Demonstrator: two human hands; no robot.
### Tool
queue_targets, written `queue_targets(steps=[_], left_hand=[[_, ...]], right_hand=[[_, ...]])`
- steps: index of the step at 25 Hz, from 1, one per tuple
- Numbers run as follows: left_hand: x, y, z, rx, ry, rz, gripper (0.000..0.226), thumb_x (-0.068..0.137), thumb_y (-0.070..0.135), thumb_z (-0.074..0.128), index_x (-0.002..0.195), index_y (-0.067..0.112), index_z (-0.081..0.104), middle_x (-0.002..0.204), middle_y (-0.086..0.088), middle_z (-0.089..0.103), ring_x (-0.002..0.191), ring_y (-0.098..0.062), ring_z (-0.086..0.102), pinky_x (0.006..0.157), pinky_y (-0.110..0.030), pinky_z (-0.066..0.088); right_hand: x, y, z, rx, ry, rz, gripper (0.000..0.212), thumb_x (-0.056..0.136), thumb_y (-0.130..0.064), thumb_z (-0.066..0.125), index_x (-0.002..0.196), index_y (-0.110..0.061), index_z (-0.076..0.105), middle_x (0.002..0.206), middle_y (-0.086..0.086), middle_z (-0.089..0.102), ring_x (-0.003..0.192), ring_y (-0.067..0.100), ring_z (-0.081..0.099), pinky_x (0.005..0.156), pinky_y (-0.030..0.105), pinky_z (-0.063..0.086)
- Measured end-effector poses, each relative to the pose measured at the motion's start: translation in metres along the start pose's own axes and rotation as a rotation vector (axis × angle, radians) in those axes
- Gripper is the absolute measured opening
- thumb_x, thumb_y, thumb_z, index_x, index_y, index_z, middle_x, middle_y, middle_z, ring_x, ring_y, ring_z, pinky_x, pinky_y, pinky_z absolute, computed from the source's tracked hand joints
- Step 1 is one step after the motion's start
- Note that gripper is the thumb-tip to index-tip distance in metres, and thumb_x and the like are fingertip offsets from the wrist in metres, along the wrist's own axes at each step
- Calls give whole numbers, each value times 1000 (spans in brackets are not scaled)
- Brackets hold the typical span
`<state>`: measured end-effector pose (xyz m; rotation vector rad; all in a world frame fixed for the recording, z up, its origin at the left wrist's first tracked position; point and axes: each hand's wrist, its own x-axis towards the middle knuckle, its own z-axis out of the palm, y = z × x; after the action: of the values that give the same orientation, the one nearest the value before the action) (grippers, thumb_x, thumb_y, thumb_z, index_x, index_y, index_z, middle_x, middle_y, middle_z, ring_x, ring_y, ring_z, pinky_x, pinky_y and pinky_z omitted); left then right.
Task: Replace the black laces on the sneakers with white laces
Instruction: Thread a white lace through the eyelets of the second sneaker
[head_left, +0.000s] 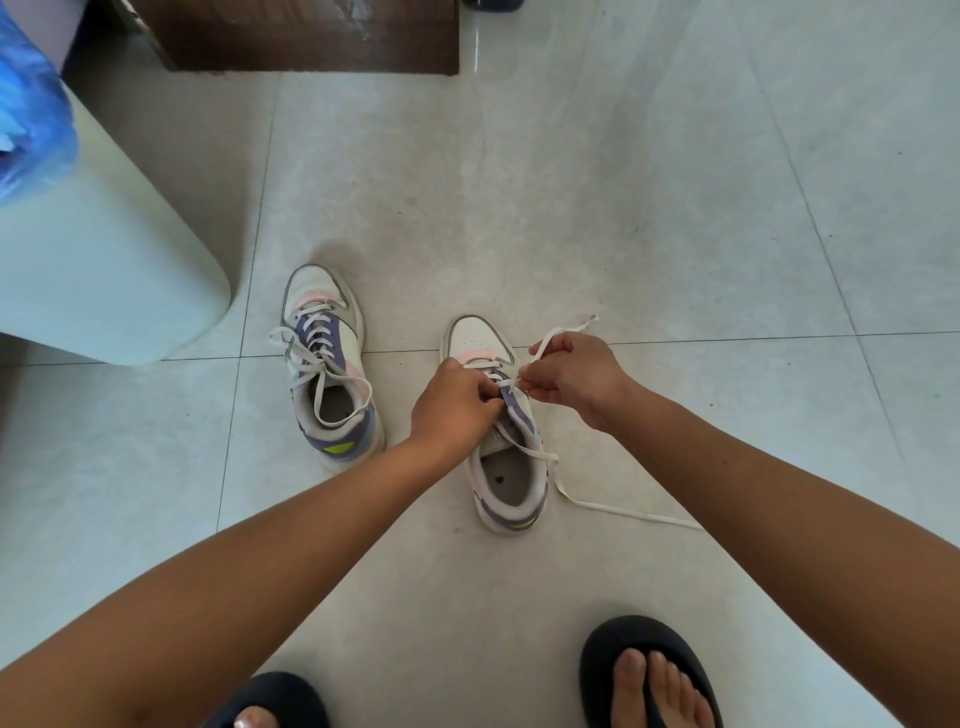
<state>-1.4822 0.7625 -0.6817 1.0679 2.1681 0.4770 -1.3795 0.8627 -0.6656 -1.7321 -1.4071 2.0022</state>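
White lace (550, 338) | threaded low on right sneaker (506, 441), on floor between both hands | right hand (576, 376) pinches it, left hand (457, 405) clamps eyelet edge | advise: keep flat, tension even, match laced sneaker (327, 364) beyond left grip.

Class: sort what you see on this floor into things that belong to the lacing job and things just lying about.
Job: right sneaker; white lace; laced left sneaker; left hand; right hand.

Lying about: pale bin; blue bag; wooden cabinet; black sandals.
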Motion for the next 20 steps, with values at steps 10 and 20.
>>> queue_targets(steps=[10, 20], left_hand=[[-2, 0, 0, -4, -7, -20, 20, 88, 26, 59, 102, 25, 74, 112, -8, 51, 99, -23, 54, 84, -32, 46], [-4, 2, 1, -36, 2, -43, 20, 89, 25, 59, 102, 23, 73, 115, -8, 50, 100, -23, 55, 84, -31, 46]], right_hand=[[-1, 8, 0, 57, 22, -61, 23, 78, 12, 65, 84, -7, 55, 78, 15, 62, 74, 27, 63, 75, 32, 57], [-4, 16, -1, -9, 0, -108, 25, 77, 13, 65, 86, -8, 54, 80, 12, 61, 79, 26, 63, 77, 35, 56]])
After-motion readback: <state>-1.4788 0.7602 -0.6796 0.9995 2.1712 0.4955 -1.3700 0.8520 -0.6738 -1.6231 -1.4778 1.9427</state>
